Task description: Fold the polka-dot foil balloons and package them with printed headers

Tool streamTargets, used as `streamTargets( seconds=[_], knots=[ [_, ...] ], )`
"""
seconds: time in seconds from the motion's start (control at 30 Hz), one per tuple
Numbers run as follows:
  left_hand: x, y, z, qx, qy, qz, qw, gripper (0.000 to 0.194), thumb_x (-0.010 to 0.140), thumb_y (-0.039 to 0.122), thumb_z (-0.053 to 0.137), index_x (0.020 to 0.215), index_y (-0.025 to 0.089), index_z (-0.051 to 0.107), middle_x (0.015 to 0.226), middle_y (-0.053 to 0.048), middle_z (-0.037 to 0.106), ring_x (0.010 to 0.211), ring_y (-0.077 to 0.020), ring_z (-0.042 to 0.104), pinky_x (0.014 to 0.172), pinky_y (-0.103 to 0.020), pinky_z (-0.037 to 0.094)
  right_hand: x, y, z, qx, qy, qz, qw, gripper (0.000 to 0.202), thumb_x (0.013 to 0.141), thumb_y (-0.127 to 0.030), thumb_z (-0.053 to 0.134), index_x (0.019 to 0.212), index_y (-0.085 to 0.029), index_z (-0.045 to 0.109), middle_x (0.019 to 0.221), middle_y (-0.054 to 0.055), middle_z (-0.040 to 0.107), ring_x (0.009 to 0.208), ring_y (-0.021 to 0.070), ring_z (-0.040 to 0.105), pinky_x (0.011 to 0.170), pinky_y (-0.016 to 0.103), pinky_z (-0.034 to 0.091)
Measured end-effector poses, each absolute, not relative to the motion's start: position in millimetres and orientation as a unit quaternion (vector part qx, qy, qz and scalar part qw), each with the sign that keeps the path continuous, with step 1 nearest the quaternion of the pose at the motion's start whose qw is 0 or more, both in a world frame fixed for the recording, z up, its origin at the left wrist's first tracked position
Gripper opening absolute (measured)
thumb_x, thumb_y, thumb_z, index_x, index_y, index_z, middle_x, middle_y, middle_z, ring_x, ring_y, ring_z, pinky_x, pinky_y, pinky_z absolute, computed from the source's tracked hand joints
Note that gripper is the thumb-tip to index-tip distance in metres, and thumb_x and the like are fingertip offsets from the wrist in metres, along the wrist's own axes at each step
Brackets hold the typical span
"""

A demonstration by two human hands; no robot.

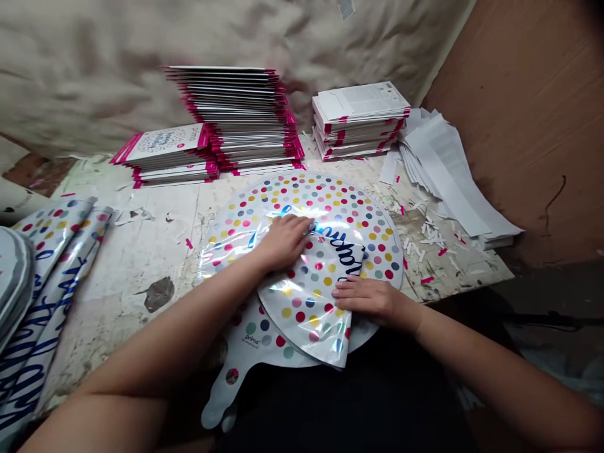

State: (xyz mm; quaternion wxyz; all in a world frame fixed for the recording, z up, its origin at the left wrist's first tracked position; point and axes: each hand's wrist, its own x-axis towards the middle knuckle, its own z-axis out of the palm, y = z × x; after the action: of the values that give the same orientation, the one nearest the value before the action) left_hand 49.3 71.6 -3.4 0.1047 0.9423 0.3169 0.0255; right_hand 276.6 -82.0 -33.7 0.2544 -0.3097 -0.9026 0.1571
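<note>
Polka-dotted round sheets lie on the table in front of me, with a pale tab and a small hole at their lower left. On top of them is a folded shiny dotted piece with blue lettering. My left hand rests flat on the upper part of this folded piece, fingers spread to the right. Lower down, my right hand lies over its right edge with its fingers extended to the left. Neither hand is wrapped round anything.
Tall and short stacks of pink-edged packets stand at the back, with another packet stack to their right. White paper strips and scraps lie at the right. More dotted sheets are at the left on the worn table.
</note>
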Motion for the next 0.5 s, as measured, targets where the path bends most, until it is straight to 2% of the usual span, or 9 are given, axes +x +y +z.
streamTargets(
  seconds=[0.1, 0.17, 0.23, 0.3, 0.37, 0.4, 0.43, 0.5],
  knots=[
    [52.6, 100.3, 11.0, 0.930, 0.341, -0.040, 0.134, 0.043, 0.079, 0.046, 0.049, 0.111, 0.018, 0.057, 0.108, -0.011, 0.061, 0.100, -0.0287, 0.052, 0.086, -0.041, 0.037, 277.9, -82.0, -35.7, -0.305, -0.900, 0.176, 0.257, 0.025, 0.090, -0.016, 0.045, 0.107, -0.017, 0.063, 0.113, 0.007, 0.065, 0.112, 0.0171, 0.056, 0.102, 0.038, 0.041],
    [54.6, 114.1, 19.8, 0.910, 0.348, -0.119, 0.191, 0.036, 0.069, 0.047, 0.059, 0.091, 0.019, 0.063, 0.088, -0.009, 0.064, 0.080, -0.0253, 0.056, 0.071, -0.035, 0.040, 278.3, -82.6, -32.4, -0.303, -0.901, 0.191, 0.245, 0.026, 0.089, -0.014, 0.046, 0.108, -0.017, 0.062, 0.114, 0.007, 0.065, 0.113, 0.0175, 0.055, 0.102, 0.038, 0.040],
    [56.0, 121.1, 26.3, 0.887, 0.359, -0.166, 0.238, 0.026, 0.064, 0.044, 0.062, 0.075, 0.020, 0.063, 0.075, -0.006, 0.063, 0.065, -0.0203, 0.055, 0.060, -0.030, 0.038, 278.9, -80.9, -21.9, -0.304, -0.902, 0.221, 0.212, 0.030, 0.086, -0.010, 0.046, 0.110, -0.019, 0.062, 0.116, 0.006, 0.064, 0.115, 0.0178, 0.053, 0.103, 0.039, 0.039],
    [56.0, 122.0, 30.2, 0.877, 0.361, -0.166, 0.270, 0.021, 0.063, 0.041, 0.064, 0.068, 0.021, 0.061, 0.069, -0.003, 0.063, 0.059, -0.0171, 0.053, 0.055, -0.028, 0.036, 280.2, -73.8, -5.4, -0.319, -0.896, 0.244, 0.191, 0.036, 0.081, -0.009, 0.050, 0.112, -0.023, 0.061, 0.126, 0.005, 0.057, 0.124, 0.0202, 0.045, 0.104, 0.042, 0.036],
    [53.9, 119.0, 32.5, 0.871, 0.365, -0.145, 0.296, 0.018, 0.063, 0.040, 0.063, 0.069, 0.022, 0.061, 0.068, -0.001, 0.063, 0.059, -0.0161, 0.053, 0.053, -0.026, 0.035, 282.2, -59.5, 10.9, -0.397, -0.859, 0.233, 0.226, 0.044, 0.076, -0.015, 0.058, 0.119, -0.025, 0.056, 0.138, 0.006, 0.044, 0.131, 0.0248, 0.034, 0.105, 0.047, 0.034],
    [52.0, 116.8, 33.3, 0.867, 0.368, -0.134, 0.307, 0.018, 0.064, 0.040, 0.063, 0.070, 0.023, 0.062, 0.068, 0.000, 0.063, 0.059, -0.0160, 0.053, 0.052, -0.026, 0.035, 283.4, -50.1, 16.7, -0.456, -0.823, 0.226, 0.253, 0.050, 0.074, -0.022, 0.062, 0.122, -0.026, 0.053, 0.141, 0.007, 0.040, 0.131, 0.0275, 0.033, 0.103, 0.049, 0.035],
    [49.4, 114.6, 33.9, 0.864, 0.373, -0.122, 0.315, 0.018, 0.065, 0.041, 0.062, 0.071, 0.024, 0.062, 0.068, 0.000, 0.063, 0.059, -0.0158, 0.054, 0.052, -0.026, 0.035, 284.6, -40.0, 19.9, -0.517, -0.777, 0.232, 0.275, 0.054, 0.072, -0.028, 0.066, 0.124, -0.024, 0.051, 0.139, 0.010, 0.042, 0.127, 0.0296, 0.039, 0.098, 0.050, 0.040],
    [42.7, 110.7, 34.9, 0.855, 0.390, -0.098, 0.328, 0.021, 0.066, 0.044, 0.062, 0.069, 0.023, 0.062, 0.065, 0.000, 0.061, 0.059, -0.0154, 0.053, 0.051, -0.026, 0.036, 286.6, -20.5, 18.3, -0.607, -0.679, 0.309, 0.274, 0.049, 0.071, -0.041, 0.066, 0.114, -0.019, 0.058, 0.116, 0.014, 0.061, 0.102, 0.0286, 0.060, 0.079, 0.044, 0.053]
  ],
)
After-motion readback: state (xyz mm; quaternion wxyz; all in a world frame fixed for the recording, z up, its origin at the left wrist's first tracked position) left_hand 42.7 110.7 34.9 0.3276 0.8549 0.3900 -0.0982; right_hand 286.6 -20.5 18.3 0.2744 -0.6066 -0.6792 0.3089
